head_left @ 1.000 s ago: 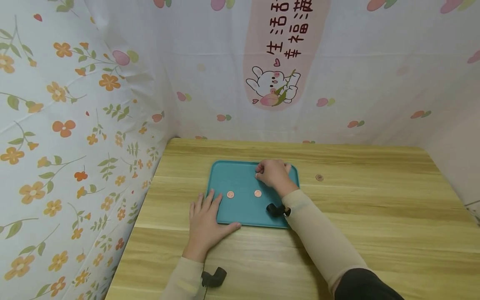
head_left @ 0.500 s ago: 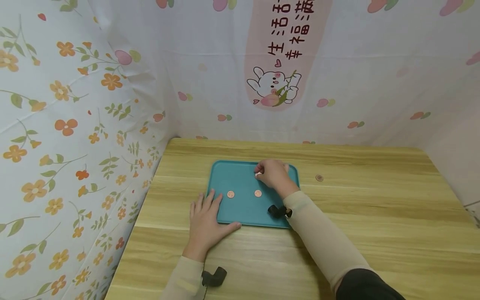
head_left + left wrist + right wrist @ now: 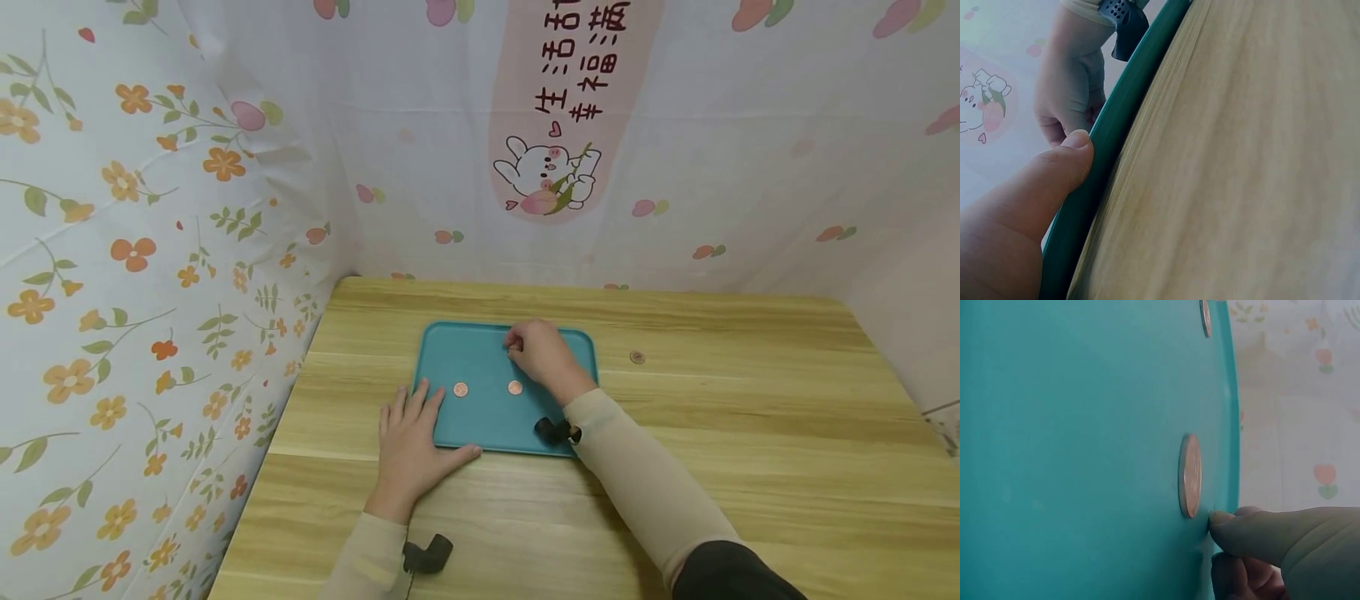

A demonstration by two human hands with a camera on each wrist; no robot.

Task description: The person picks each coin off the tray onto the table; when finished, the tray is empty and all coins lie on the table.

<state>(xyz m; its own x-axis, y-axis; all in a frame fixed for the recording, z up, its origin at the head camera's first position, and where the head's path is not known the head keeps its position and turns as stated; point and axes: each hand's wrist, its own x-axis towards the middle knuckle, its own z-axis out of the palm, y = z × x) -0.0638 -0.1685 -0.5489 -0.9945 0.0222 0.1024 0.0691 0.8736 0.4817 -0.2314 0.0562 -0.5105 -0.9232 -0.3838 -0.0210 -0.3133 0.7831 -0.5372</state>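
A blue-green tray [image 3: 480,425] lies on the wooden table. Two copper coins, a left coin [image 3: 461,389] and a middle coin [image 3: 515,387], rest flat in it. My right hand [image 3: 546,357] is over the far right part of the tray, fingertips pinched together low over its floor. The coin between them half a second ago is now hidden by the fingers. In the right wrist view, the thumb [image 3: 1241,534] is just beside the nearer coin [image 3: 1190,476]. My left hand [image 3: 411,450] lies spread at the tray's front left corner, its thumb [image 3: 1069,159] against the rim.
Another darker coin [image 3: 637,357] lies on the table [image 3: 750,417] to the right of the tray. A patterned cloth [image 3: 435,150] hangs behind the table, and a flowered one [image 3: 150,333] along its left side.
My right hand has shifted slightly left over the tray, and the coin glimpsed between its fingertips has gone out of sight. The left hand and the two tray coins stay in place.
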